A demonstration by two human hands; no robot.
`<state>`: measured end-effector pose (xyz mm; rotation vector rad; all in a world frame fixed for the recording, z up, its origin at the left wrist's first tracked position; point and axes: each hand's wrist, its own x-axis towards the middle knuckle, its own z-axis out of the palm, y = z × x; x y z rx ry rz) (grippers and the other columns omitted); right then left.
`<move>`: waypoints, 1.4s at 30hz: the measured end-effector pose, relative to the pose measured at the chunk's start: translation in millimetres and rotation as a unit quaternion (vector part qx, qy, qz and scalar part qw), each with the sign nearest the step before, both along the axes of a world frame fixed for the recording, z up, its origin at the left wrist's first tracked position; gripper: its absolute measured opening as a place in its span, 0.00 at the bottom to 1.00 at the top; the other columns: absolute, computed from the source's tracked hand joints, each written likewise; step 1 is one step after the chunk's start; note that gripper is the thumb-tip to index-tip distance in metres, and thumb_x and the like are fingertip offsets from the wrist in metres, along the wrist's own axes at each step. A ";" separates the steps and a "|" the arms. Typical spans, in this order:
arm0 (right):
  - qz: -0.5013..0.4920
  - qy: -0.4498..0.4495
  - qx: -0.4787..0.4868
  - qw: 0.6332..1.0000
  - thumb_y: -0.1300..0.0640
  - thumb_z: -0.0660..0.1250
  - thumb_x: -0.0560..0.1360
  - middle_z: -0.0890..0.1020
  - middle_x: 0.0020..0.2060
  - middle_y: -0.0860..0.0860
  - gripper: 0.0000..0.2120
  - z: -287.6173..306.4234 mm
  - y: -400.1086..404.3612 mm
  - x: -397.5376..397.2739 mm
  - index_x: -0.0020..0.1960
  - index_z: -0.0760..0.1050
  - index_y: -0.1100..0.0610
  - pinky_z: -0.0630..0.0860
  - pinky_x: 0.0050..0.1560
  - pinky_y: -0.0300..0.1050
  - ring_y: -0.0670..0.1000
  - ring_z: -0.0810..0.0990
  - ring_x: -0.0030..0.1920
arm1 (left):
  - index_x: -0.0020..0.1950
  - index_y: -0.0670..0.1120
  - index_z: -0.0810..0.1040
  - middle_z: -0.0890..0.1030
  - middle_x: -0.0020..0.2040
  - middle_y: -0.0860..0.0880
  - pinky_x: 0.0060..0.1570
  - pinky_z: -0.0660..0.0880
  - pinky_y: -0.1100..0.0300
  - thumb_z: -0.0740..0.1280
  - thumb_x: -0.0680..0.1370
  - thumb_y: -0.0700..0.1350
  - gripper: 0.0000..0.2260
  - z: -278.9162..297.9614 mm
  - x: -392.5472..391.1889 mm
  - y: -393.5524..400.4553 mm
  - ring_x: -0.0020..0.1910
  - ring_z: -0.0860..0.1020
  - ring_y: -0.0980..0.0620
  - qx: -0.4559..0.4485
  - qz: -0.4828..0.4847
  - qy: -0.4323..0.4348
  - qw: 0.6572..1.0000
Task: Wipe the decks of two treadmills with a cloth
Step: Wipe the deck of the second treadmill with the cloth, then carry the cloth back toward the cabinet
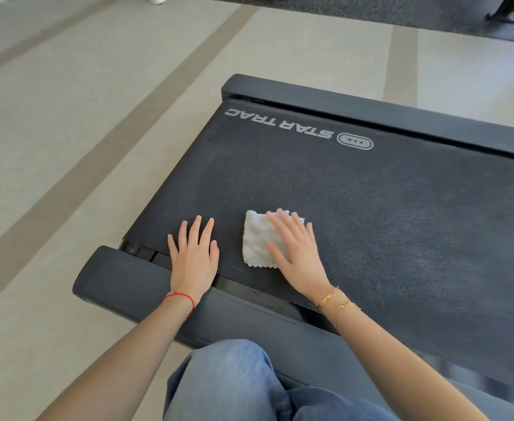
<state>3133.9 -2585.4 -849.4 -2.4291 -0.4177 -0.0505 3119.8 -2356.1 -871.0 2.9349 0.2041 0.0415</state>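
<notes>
Your right hand (298, 256) lies flat with straight fingers pressing the pale folded cloth (261, 241) onto the dark treadmill deck (371, 208), near its end by the side rail (122, 275). Your left hand (193, 259) rests released, fingers spread, just beside the cloth, holding nothing. The deck reads STAR TRAC (280, 123).

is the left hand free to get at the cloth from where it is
Probably yes. The left hand lies flat and empty on the treadmill deck, with bare belt between it and the cloth. Only the right hand, pressing on the cloth, covers part.
</notes>
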 end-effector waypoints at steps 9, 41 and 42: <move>-0.129 0.111 -0.089 0.981 0.43 0.65 0.78 0.58 0.78 0.53 0.33 -2.1 -10.1 2.5 0.77 0.59 0.56 0.40 0.77 0.58 0.56 0.48 0.79 | 0.78 0.50 0.63 0.61 0.79 0.47 0.76 0.53 0.40 0.57 0.83 0.48 0.22 6.6 -12.3 -1.5 0.78 0.56 0.43 -0.048 -0.003 -0.002 0.999; -0.194 0.441 0.413 0.773 0.67 0.69 0.75 0.80 0.59 0.64 0.16 279.2 2.0 21.0 0.62 0.72 0.64 0.79 0.54 0.60 0.65 0.80 0.58 | 0.67 0.44 0.77 0.78 0.65 0.46 0.67 0.70 0.47 0.65 0.80 0.43 0.15 304.1 -43.4 33.6 0.65 0.75 0.45 -0.106 0.018 -0.050 0.993; -0.186 0.446 0.419 0.769 0.67 0.69 0.75 0.80 0.59 0.64 0.16 303.3 2.8 17.7 0.62 0.71 0.64 0.79 0.54 0.60 0.65 0.81 0.58 | 0.67 0.44 0.77 0.78 0.65 0.47 0.67 0.70 0.48 0.64 0.81 0.43 0.15 328.7 -48.6 34.6 0.65 0.75 0.45 -0.113 0.022 -0.051 0.992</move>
